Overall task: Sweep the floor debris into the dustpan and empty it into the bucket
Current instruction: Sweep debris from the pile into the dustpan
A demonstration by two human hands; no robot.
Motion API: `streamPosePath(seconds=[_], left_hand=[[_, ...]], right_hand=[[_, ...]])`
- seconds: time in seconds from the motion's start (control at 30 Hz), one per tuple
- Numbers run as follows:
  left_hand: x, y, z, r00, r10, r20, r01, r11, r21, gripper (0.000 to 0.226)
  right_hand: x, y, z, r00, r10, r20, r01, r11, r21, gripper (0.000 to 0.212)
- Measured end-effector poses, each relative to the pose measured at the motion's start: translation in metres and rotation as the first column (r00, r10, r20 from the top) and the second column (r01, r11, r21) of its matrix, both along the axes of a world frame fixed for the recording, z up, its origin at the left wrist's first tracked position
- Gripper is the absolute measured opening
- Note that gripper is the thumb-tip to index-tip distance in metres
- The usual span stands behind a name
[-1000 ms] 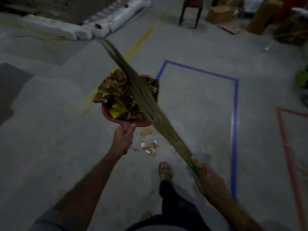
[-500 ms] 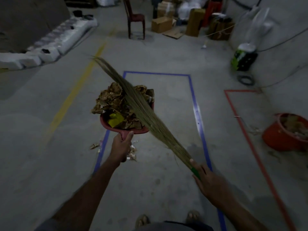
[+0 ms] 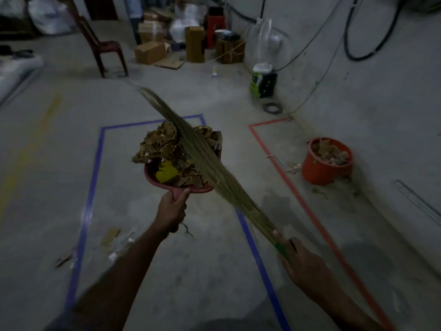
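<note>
Since half a second ago your view has swung right, so the orange bucket (image 3: 327,161) that sat at the right edge now stands fully in view at the right of the frame, just outside the red tape line (image 3: 293,187), and the chair (image 3: 100,44) has slid to the upper left. Your left hand (image 3: 172,211) still grips the handle of the red dustpan (image 3: 177,185), fingers curled round it with the thumb laid up along the stem, and you carry the pan raised at the centre of the frame. It is heaped with brown crumpled debris (image 3: 164,146) and one yellow scrap (image 3: 165,172). Your right hand (image 3: 305,266), at the lower right, holds the green grip of the grass broom (image 3: 210,168); the fingers wrap its end. Its bristles slant up and to the left, lying across the right side of the loaded pan and reaching past it toward the upper middle. Dustpan and bucket are well apart, with the red tape between them in the picture. The bucket already holds brown scraps. A few loose bits (image 3: 112,237) lie on the concrete at the lower left, by the blue tape outline (image 3: 91,187). Cardboard boxes (image 3: 150,52) stand at the top centre
</note>
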State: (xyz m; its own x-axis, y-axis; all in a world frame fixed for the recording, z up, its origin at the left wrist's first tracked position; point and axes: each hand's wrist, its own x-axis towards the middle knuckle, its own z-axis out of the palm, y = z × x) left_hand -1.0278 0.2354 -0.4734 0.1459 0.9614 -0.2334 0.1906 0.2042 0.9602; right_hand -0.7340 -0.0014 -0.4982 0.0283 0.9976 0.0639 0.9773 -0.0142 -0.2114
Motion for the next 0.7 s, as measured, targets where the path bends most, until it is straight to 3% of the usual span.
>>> streamPosePath(seconds=[0.13,0.3,0.4,0.57,0.7], left_hand=[[0.097,0.003,0.004,0.998,-0.053,-0.017,0.053,0.998,0.029,0.035],[0.208,0.005,-0.003,0.987,-0.162,0.009,0.162,0.987,0.004,0.034],[0.264,0.007,-0.003,0.975,-0.222,-0.004,0.222,0.975,-0.030,0.034],[0.348,0.023,0.001,0.937,-0.341,-0.073,0.340,0.940,-0.024,0.038],[0.418,0.050,-0.009,0.905,-0.417,-0.088,0.416,0.909,-0.030,0.038]], right_hand=[[0.077,-0.014,0.009,0.996,-0.082,0.033,0.081,0.996,0.044,0.064],[0.165,-0.033,0.010,0.980,-0.197,0.020,0.197,0.980,0.026,0.067],[0.202,-0.048,0.013,0.958,-0.285,0.005,0.285,0.958,-0.024,0.056],[0.257,-0.053,-0.004,0.929,-0.369,0.046,0.371,0.926,-0.067,0.073],[0.299,-0.045,-0.017,0.912,-0.411,-0.006,0.410,0.909,-0.073,0.079]])
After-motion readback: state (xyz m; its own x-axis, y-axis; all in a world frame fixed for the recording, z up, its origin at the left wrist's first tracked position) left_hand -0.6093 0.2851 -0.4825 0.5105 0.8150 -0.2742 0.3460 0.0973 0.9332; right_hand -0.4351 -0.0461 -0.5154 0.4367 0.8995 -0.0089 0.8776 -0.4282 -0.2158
